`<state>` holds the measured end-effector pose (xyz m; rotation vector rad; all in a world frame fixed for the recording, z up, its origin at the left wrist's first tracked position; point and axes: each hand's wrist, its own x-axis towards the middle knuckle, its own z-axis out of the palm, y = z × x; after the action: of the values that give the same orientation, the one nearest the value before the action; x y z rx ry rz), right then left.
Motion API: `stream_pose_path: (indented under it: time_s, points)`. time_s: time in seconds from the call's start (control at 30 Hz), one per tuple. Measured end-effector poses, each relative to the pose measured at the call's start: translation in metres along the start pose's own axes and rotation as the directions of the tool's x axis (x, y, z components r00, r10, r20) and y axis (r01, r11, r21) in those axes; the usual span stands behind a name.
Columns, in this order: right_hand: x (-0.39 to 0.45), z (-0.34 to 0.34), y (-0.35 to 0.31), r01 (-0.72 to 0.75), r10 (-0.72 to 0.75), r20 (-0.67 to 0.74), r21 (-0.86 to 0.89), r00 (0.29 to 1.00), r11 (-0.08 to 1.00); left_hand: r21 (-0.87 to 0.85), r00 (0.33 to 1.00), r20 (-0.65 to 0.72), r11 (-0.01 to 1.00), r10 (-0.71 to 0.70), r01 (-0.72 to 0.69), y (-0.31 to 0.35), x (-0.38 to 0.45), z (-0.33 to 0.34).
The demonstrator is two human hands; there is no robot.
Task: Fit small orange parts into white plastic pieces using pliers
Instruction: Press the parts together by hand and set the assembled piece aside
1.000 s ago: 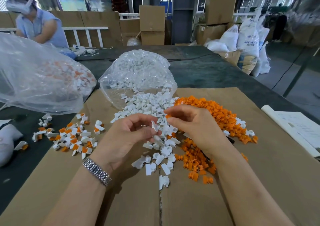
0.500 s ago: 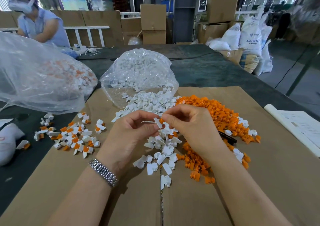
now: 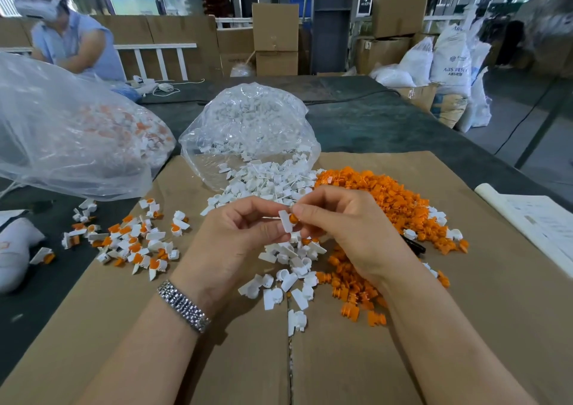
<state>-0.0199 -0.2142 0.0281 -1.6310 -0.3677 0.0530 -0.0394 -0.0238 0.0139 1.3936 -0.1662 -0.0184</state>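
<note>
1. A flattened cardboard sheet point(image 3: 465, 327) is laid over the dark table point(image 3: 387, 125); a seam is seen running from its near edge toward the middle.
2. Above the middle of the cardboard, one white plastic piece point(image 3: 286, 221) is pinched between the thumb and fingers of the left hand point(image 3: 235, 237). Its long axis stands nearly upright, tilted slightly to the left at the top.
3. One small orange part point(image 3: 293, 217) is pressed against the right side of that piece by the curled fingertips of the right hand point(image 3: 347, 231).
4. Under the hands, loose white pieces point(image 3: 288, 280) are scattered, too many to count; a heap of orange parts point(image 3: 381, 196) is spread toward the right edge.
5. A black tool handle point(image 3: 414, 244) is partly hidden just right of the right hand.
6. Near the left edge, assembled white-and-orange pieces point(image 3: 136, 240) are clustered, uncounted.
7. At the far edge, two clear plastic bags are placed: one with white pieces point(image 3: 248, 125), one with mixed pieces point(image 3: 71, 131).
</note>
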Motion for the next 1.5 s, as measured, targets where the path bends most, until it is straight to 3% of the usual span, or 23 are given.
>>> stream_pose_path:
  time_s: [0.2, 0.3, 0.43, 0.57, 0.77, 0.93, 1.07, 1.2, 1.4, 1.5]
  points:
    - [-0.001, 0.018, 0.007, 0.146, -0.197, -0.152, -0.292, 0.969, 0.945, -0.015, 0.999, -0.034, 1.000, 0.016, -0.016, -0.005, 0.003, 0.002]
    - [-0.001, 0.022, 0.008, 0.164, -0.205, -0.155, -0.245, 0.966, 0.956, -0.103, 0.999, -0.027, 0.994, 0.019, -0.021, -0.006, 0.005, -0.002]
    - [0.001, 0.014, 0.006, 0.150, -0.156, -0.046, -0.119, 0.987, 0.981, -0.261, 1.000, -0.001, 0.965, -0.013, 0.012, -0.008, 0.007, -0.005]
    - [-0.002, 0.004, 0.004, 0.163, -0.157, 0.064, -0.096, 0.985, 0.982, -0.278, 1.000, 0.012, 0.960, -0.021, 0.023, -0.007, 0.008, -0.007]
    - [-0.002, 0.003, 0.001, 0.178, -0.175, 0.059, -0.047, 0.983, 0.983, -0.317, 0.999, 0.026, 0.948, -0.030, 0.036, -0.007, 0.008, -0.008]
    - [-0.004, 0.005, 0.005, 0.220, -0.212, 0.058, -0.270, 0.976, 0.937, -0.158, 1.000, -0.005, 0.987, 0.009, -0.010, -0.007, 0.007, -0.009]
    - [-0.003, 0.004, 0.003, 0.236, -0.228, 0.064, -0.187, 0.972, 0.953, -0.291, 0.999, 0.034, 0.956, -0.020, 0.029, -0.007, 0.009, -0.010]
    - [-0.002, 0.004, 0.004, 0.264, -0.266, 0.030, -0.259, 0.964, 0.929, -0.383, 0.994, 0.069, 0.918, -0.086, 0.106, -0.006, 0.009, -0.011]
    - [-0.001, 0.005, 0.007, 0.342, -0.367, 0.016, -0.397, 0.930, 0.851, -0.359, 0.989, 0.088, 0.922, -0.119, 0.143, -0.001, 0.007, -0.012]
    - [0.000, 0.007, 0.009, 0.365, -0.396, 0.034, -0.469, 0.918, 0.805, -0.261, 0.994, -0.008, 0.960, -0.108, 0.102, -0.001, 0.007, -0.009]
